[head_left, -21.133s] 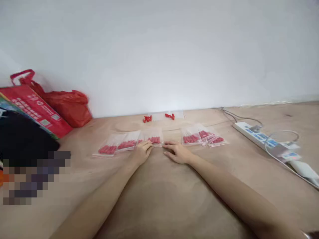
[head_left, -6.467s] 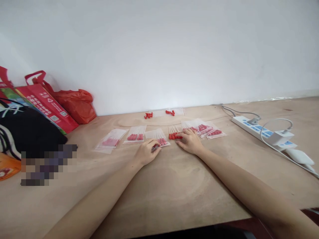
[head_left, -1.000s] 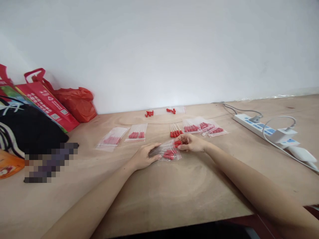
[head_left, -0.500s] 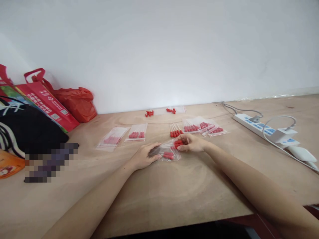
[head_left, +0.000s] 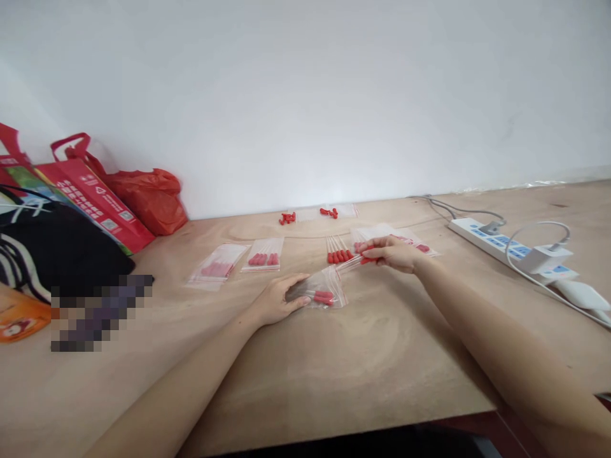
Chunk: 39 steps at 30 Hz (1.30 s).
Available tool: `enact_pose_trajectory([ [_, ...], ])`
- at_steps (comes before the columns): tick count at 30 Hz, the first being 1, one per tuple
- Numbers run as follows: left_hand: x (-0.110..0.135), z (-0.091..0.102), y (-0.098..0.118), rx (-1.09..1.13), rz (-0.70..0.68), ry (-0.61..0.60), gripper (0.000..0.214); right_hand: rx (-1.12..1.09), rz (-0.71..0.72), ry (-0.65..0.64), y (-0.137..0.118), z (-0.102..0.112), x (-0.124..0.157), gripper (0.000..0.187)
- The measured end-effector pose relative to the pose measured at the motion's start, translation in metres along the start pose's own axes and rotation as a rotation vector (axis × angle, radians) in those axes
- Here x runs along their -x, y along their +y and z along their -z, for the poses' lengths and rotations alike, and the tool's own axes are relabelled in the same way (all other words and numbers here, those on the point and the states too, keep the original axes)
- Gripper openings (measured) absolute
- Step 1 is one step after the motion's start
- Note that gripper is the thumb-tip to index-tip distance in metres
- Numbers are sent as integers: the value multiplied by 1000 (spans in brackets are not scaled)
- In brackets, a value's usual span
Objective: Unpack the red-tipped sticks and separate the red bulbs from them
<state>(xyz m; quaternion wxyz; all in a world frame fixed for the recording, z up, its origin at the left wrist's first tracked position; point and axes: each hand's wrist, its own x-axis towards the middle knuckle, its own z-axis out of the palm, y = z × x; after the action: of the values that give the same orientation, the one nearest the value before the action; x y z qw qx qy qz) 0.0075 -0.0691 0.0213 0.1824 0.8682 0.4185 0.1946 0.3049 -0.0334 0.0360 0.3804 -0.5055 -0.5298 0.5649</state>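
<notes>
My left hand (head_left: 281, 300) is closed on the side of a clear zip bag (head_left: 334, 280), thumb and fingers holding it at the table. Inside that bag lie a few thin pale sticks with red ends (head_left: 323, 298). To the right, my right hand (head_left: 395, 254) pinches the red ends of some thin sticks (head_left: 352, 263), whose pale shafts point back toward the bag's open edge. Whether their tips are still inside the bag is hard to tell. Just beyond the bag lies a loose row of several red-ended sticks (head_left: 338, 256).
Filled zip bags lie at left (head_left: 265, 254) and behind my right hand (head_left: 382, 234). Small red pieces (head_left: 287, 219) and clear bags sit near the wall. A white power strip (head_left: 506, 245) with cables stands right; a red plastic bag (head_left: 157, 200) and black bag (head_left: 67, 248) at left.
My right hand has moved right and away from the bag, drawing the red-ended sticks out from it. The left hand stays in place on the bag.
</notes>
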Motion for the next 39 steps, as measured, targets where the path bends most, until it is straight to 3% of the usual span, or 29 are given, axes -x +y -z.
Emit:
enact_pose_trajectory([
  [4, 2, 5, -5, -1, 0, -39, 50, -5, 183, 254, -2, 27, -9, 18],
  [6, 3, 8, -7, 4, -8, -61, 51, 82, 351, 421, 1, 23, -17, 19],
  [9, 4, 10, -8, 10, -29, -75, 50, 395, 611, 582, 10, 4, -29, 19],
  [13, 4, 11, -6, 3, -34, -79, 50, 855, 786, 513, 23, -20, -37, 22],
  [18, 4, 11, -5, -2, -33, -85, 50, 1106, 768, 333, 31, -27, -36, 29],
  [24, 4, 9, -7, 4, -37, -76, 50, 1037, 730, 262, 32, -30, -35, 43],
  [29, 4, 9, -7, 2, -39, -66, 50, 831, 687, 360, 29, -34, -34, 65],
  [31, 4, 9, -6, -2, -37, -70, 50, 760, 678, 430, 28, -34, -29, 60],
  [35, 4, 9, -6, 0, -42, -71, 50, 692, 711, 499, 24, -40, -7, 26],
  [39, 4, 8, -7, 4, -50, -66, 52, 664, 727, 229, 26, -60, 17, 14],
])
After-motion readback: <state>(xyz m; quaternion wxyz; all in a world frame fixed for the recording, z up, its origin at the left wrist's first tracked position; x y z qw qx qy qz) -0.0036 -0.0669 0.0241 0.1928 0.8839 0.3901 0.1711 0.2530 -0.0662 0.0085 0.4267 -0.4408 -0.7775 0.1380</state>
